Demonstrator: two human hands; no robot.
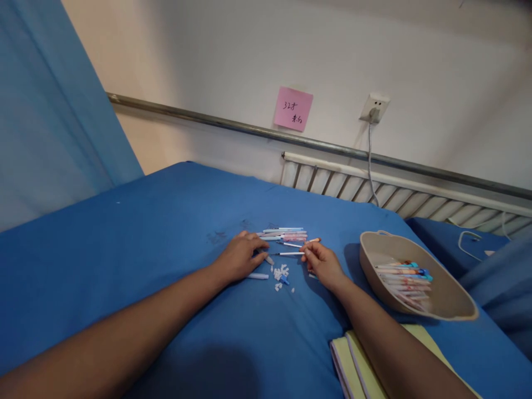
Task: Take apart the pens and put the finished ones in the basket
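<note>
Right hand [322,265]: fingers pinched on a thin pen refill [291,254], held level just above the blue sheet [145,238]. Left hand [241,256]: laid flat, fingers loosely curled, nothing clearly gripped; a white pen barrel [258,276] lies just beside it. Best handled, by judgement, if the refill is kept straight and the barrel steadied. Small caps [281,274] are scattered between the hands. Loose pens [285,234] are grouped beyond, towards the far edge. Beige basket [453,299] of pens: near the right edge.

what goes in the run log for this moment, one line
left hand: flat on blue cloth by pen parts | right hand: pinching thin refill | pens beyond | tray right
</note>
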